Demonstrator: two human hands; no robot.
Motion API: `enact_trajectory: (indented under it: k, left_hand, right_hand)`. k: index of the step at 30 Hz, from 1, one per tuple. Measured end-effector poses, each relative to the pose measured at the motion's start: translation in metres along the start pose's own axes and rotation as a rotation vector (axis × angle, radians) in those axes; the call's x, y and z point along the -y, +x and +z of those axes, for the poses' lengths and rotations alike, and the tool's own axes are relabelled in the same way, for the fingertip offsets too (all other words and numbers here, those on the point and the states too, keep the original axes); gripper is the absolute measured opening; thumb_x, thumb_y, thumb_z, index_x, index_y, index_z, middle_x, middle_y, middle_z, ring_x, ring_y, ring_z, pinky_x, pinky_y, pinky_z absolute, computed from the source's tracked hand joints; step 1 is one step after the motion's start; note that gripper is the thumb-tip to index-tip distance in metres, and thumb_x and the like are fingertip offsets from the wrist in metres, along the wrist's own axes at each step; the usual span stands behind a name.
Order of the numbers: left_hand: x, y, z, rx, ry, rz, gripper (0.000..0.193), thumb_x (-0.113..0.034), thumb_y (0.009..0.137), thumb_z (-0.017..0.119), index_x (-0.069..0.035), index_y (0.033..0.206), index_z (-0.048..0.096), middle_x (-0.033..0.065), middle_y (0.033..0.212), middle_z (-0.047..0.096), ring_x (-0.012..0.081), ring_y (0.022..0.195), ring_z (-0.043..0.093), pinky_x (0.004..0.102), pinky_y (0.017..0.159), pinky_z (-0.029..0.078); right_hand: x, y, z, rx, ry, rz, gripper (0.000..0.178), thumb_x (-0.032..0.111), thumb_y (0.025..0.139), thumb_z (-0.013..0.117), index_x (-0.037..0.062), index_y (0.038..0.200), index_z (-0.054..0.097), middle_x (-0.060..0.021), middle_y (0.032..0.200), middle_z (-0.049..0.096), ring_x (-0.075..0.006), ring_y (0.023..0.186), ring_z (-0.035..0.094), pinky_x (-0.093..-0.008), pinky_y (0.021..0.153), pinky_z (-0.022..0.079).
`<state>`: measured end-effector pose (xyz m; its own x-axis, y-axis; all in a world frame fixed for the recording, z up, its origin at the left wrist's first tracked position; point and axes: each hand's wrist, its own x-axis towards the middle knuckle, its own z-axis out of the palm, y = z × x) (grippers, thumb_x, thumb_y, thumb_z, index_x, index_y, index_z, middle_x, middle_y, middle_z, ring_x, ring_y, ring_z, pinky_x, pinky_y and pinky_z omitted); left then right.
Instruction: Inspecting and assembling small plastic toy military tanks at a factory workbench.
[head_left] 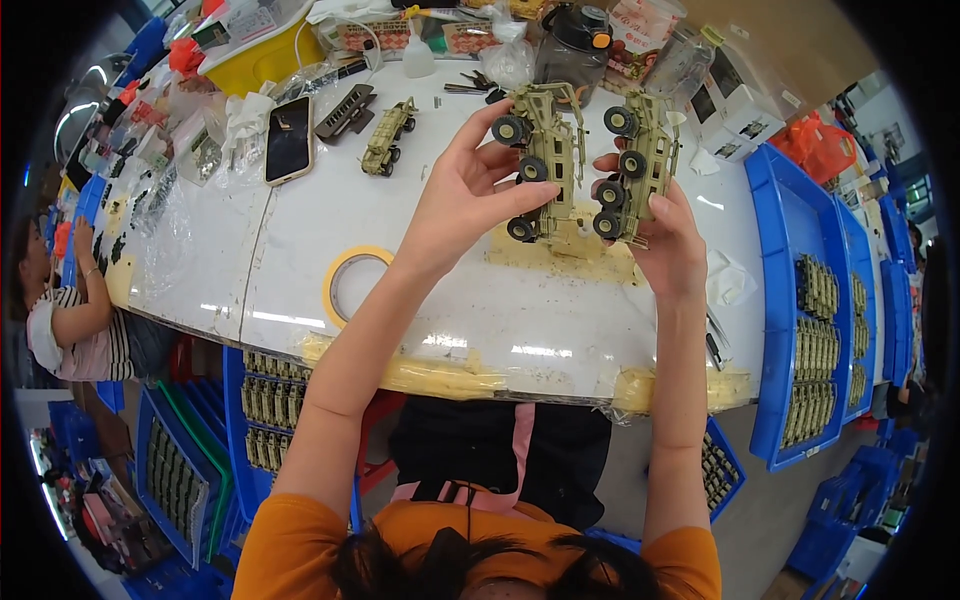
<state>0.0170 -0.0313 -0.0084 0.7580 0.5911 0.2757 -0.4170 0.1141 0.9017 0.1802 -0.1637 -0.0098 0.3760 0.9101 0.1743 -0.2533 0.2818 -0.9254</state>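
Observation:
My left hand (470, 190) is closed round a tan toy military truck (548, 150), its thumb across the lower side and the dark wheels facing left. A second tan toy military truck (640, 165) of similar build stands upright in my right hand (675, 240), thumb on its right side and fingers behind. Both trucks are held up side by side above the white table (450, 310), a small gap between them. Parts of the fingers are hidden behind the trucks. Farther left on the table lies another tan toy vehicle (388, 138), apart from both hands.
A roll of yellow tape (335, 285), a phone (289, 140) and a dark plastic part (346, 111) lie to the left. Tweezers (714, 345) rest near the right front edge. Blue trays (775, 340) of tan vehicles stand at right. Another person (80, 310) sits far left.

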Motion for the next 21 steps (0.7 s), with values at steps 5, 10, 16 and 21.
enact_trajectory:
  k: [5,10,16,21]
  left_hand:
    - [-0.0014,-0.0007,0.0029,0.028,-0.049,0.031,0.071,0.002,0.072,0.069,-0.004,0.133,0.033,0.0150,0.106,0.058,0.0190,0.093,0.057,0.0274,0.080,0.047]
    - [-0.0012,-0.0011,0.0029,0.051,-0.034,-0.017,0.071,0.003,0.073,0.067,-0.005,0.134,0.032,0.0157,0.110,0.056,0.0194,0.094,0.056,0.0285,0.081,0.047]
    - [-0.0026,-0.0034,0.0073,0.061,0.008,0.005,0.071,0.003,0.075,0.066,-0.006,0.136,0.030,0.0160,0.113,0.054,0.0197,0.098,0.054,0.0292,0.085,0.045]
    - [0.0005,-0.0035,0.0088,0.060,-0.014,0.005,0.071,0.003,0.076,0.064,-0.005,0.137,0.028,0.0156,0.114,0.054,0.0197,0.100,0.053,0.0287,0.086,0.044]
  right_hand:
    - [-0.0007,0.0000,-0.0021,0.047,-0.016,-0.032,0.064,0.023,0.075,0.051,-0.0068,0.129,0.036,-0.0204,0.117,0.051,-0.0260,0.100,0.055,-0.0260,0.064,0.047]
    - [0.0008,-0.0004,-0.0004,0.079,-0.023,-0.030,0.065,0.023,0.073,0.051,-0.0076,0.129,0.036,-0.0205,0.117,0.051,-0.0270,0.102,0.055,-0.0271,0.068,0.047]
    - [-0.0013,-0.0015,-0.0025,0.091,-0.036,-0.022,0.066,0.023,0.073,0.051,-0.0072,0.129,0.036,-0.0202,0.117,0.051,-0.0274,0.103,0.055,-0.0292,0.075,0.047]
    - [-0.0033,-0.0016,-0.0059,0.108,-0.030,-0.011,0.066,0.023,0.073,0.051,-0.0069,0.130,0.036,-0.0201,0.117,0.051,-0.0275,0.103,0.055,-0.0303,0.078,0.046]
